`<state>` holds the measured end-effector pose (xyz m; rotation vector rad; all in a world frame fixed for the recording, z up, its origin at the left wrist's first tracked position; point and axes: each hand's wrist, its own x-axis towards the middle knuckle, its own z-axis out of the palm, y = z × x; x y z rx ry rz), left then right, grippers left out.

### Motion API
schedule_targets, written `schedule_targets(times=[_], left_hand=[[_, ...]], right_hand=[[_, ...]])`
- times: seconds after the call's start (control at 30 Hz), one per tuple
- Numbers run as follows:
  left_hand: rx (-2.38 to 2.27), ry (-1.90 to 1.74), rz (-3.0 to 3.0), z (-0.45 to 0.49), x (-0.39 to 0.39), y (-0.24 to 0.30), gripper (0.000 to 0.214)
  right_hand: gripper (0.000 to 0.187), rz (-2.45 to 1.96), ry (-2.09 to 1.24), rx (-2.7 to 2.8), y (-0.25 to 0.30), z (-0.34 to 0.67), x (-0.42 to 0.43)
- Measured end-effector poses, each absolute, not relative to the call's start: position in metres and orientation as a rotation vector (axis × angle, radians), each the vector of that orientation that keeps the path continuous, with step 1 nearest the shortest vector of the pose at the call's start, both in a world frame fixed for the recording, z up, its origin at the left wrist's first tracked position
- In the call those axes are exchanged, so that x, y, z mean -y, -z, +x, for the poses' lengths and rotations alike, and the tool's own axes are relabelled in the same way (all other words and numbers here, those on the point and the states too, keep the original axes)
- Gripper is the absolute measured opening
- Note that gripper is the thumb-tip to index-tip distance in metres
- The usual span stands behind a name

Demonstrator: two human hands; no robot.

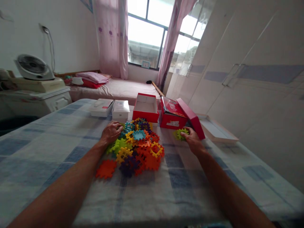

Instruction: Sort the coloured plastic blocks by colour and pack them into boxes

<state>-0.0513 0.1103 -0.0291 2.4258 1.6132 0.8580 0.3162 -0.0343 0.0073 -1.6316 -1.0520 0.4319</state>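
Note:
A heap of colourful plastic interlocking tiles lies in the middle of the checked tablecloth. My left hand rests on the heap's far left side, its fingers curled over tiles there. My right hand is off to the right of the heap, its fingers closed on a green tile that sits on the cloth. One orange tile lies apart at the heap's near left.
An open red box stands behind the heap, with a second red box and its lid to the right. Two white boxes sit at the back left. A flat tray lies at the right edge. A bed and a fan are beyond.

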Motion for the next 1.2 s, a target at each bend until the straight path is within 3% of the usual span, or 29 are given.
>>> schedule_targets(times=[0.23,0.43,0.73,0.9,1.2], left_hand=[[-1.577,-0.847,2.435,-0.053,-0.114,0.031,0.041],[-1.587,-0.888,2.418,-0.051,-0.110,0.029,0.039],[-1.618,-0.913,2.411,-0.048,-0.109,0.030,0.033],[-1.629,-0.918,2.417,-0.048,-0.107,0.029,0.032],[-1.657,-0.922,2.368,-0.045,-0.103,0.029,0.030]], right_hand=[[0.049,-1.812,-0.403,0.942,0.006,0.408,0.107],[0.041,-2.130,0.267,1.078,-0.011,0.404,0.109],[0.038,-1.596,-0.394,1.641,-0.026,0.251,0.033],[0.046,-1.386,-0.314,1.939,-0.026,0.195,-0.013],[0.029,-1.558,-0.219,1.839,-0.008,0.198,-0.011]])
